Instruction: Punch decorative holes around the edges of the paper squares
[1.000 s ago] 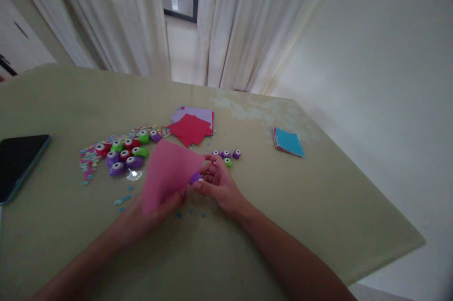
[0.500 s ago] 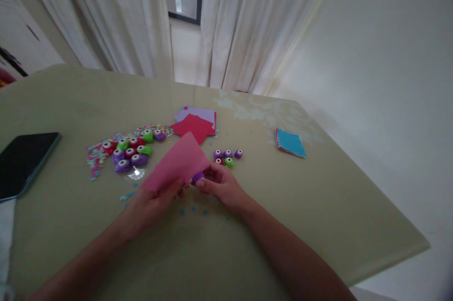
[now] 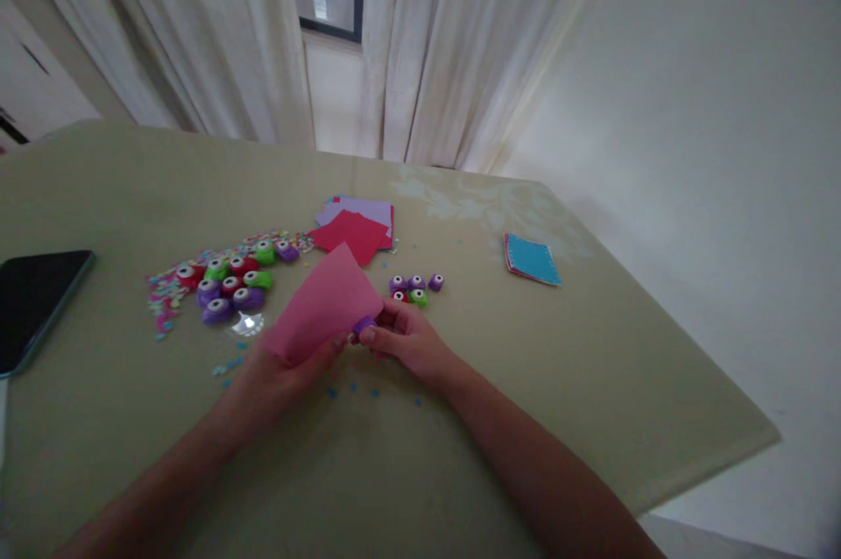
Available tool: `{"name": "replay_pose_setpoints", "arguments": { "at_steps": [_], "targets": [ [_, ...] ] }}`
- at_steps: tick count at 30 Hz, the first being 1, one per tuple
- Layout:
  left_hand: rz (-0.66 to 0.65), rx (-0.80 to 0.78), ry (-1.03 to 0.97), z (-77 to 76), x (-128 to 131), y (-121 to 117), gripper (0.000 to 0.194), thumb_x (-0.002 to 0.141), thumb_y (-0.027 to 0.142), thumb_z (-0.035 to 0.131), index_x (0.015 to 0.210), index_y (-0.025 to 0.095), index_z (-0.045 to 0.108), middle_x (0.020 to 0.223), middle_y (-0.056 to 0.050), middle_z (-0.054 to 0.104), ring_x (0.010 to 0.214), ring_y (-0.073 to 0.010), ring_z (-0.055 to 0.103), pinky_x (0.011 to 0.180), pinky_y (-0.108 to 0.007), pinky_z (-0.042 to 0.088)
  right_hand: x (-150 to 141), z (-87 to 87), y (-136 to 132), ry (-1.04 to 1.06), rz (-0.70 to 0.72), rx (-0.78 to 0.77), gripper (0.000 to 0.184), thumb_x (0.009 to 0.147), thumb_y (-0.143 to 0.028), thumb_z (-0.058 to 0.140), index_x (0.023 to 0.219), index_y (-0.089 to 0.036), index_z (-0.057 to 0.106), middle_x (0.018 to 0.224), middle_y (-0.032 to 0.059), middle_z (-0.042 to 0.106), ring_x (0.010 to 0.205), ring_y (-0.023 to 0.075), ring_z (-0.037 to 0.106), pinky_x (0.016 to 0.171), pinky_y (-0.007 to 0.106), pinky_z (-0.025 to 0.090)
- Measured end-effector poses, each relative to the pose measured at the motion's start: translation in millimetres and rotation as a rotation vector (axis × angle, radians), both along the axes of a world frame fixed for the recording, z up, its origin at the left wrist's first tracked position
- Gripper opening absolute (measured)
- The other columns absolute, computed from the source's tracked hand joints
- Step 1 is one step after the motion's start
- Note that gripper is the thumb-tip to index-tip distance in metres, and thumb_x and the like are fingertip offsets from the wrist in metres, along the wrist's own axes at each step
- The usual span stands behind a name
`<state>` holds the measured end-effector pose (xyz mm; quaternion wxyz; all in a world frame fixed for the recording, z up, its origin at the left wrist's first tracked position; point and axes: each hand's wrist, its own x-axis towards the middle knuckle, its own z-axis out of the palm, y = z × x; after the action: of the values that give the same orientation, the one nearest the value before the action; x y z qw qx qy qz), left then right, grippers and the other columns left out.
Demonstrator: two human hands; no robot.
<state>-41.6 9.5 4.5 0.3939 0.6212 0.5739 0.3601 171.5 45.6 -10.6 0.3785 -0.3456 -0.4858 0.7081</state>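
My left hand pinches a sheet of pink paper by its near edge, holding it tilted above the table. My right hand is closed around a small purple paper punch, pressed at the right corner of the paper. The fingers partly hide the punch and that corner. Just beyond my right hand stand several small punches with eye designs in purple, red and green. Tiny blue paper cutouts lie below the hands.
Left of the paper sit several larger eye-topped punches beside scattered paper confetti and a clear plastic piece. Red paper overlaps lilac sheets behind. A blue-topped square stack lies right, a phone left.
The pink paper has turned from hanging steeply to lying flatter, its far corner pointing away. My right fingers have closed in, bringing the purple punch against the paper's corner.
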Motion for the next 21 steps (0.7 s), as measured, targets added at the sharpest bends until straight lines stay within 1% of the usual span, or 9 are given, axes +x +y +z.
{"name": "replay_pose_setpoints", "arguments": {
  "at_steps": [4, 8, 11, 13, 18, 21],
  "targets": [
    [-0.016, 0.039, -0.045, -1.0, 1.0, 1.2, 0.036, 0.089, 0.054, 0.065, 0.104, 0.024, 0.078, 0.101, -0.006, 0.083, 0.092, -0.0282, 0.078, 0.089, -0.042, 0.065, -0.1, -0.6, 0.9, -0.010, 0.015, 0.019, 0.047, 0.074, -0.056, 0.093, 0.095, -0.018, 0.075, 0.087, 0.0016, 0.074, 0.068, 0.0124, 0.061, 0.063, 0.024, 0.049],
    [-0.013, 0.057, -0.009, -6.5, -0.4, 1.1, 0.032, 0.091, 0.054, 0.064, 0.098, 0.026, 0.078, 0.092, -0.004, 0.082, 0.087, -0.0273, 0.076, 0.086, -0.040, 0.064, 1.0, -0.5, 2.0, -0.028, 0.040, 0.028, 0.047, 0.075, -0.057, 0.092, 0.094, -0.018, 0.077, 0.088, 0.0027, 0.076, 0.067, 0.0121, 0.061, 0.063, 0.024, 0.049],
    [-0.025, 0.045, 0.013, -10.0, -1.9, 0.5, 0.032, 0.092, 0.055, 0.062, 0.091, 0.026, 0.076, 0.083, -0.003, 0.079, 0.079, -0.0259, 0.074, 0.077, -0.037, 0.063, 1.4, -0.6, 2.0, -0.026, 0.034, 0.020, 0.047, 0.074, -0.058, 0.092, 0.094, -0.018, 0.078, 0.088, 0.0035, 0.077, 0.069, 0.0126, 0.063, 0.063, 0.023, 0.049],
    [-0.026, 0.049, 0.023, -10.4, -2.3, 0.3, 0.032, 0.093, 0.055, 0.062, 0.090, 0.026, 0.075, 0.081, -0.002, 0.078, 0.077, -0.0252, 0.073, 0.074, -0.036, 0.063, 1.2, -0.7, 1.8, -0.030, 0.027, 0.016, 0.046, 0.074, -0.057, 0.092, 0.092, -0.018, 0.078, 0.087, 0.0032, 0.077, 0.067, 0.0120, 0.062, 0.062, 0.023, 0.049],
    [-0.024, 0.063, 0.017, -8.5, -1.8, 0.4, 0.031, 0.092, 0.054, 0.063, 0.097, 0.026, 0.076, 0.086, -0.002, 0.080, 0.083, -0.0257, 0.075, 0.082, -0.038, 0.063, 0.0, -0.7, 1.8, -0.034, 0.018, 0.030, 0.047, 0.072, -0.060, 0.092, 0.092, -0.019, 0.078, 0.086, 0.0029, 0.077, 0.067, 0.0129, 0.063, 0.061, 0.023, 0.049],
    [-0.035, 0.064, -0.002, -10.4, -2.3, 0.9, 0.033, 0.092, 0.055, 0.064, 0.103, 0.026, 0.077, 0.090, -0.003, 0.081, 0.086, -0.0270, 0.077, 0.085, -0.040, 0.064, 0.0, -1.1, 2.0, -0.041, 0.010, 0.027, 0.048, 0.071, -0.060, 0.093, 0.092, -0.019, 0.079, 0.085, 0.0028, 0.077, 0.067, 0.0130, 0.063, 0.061, 0.023, 0.048]
  ]
}}
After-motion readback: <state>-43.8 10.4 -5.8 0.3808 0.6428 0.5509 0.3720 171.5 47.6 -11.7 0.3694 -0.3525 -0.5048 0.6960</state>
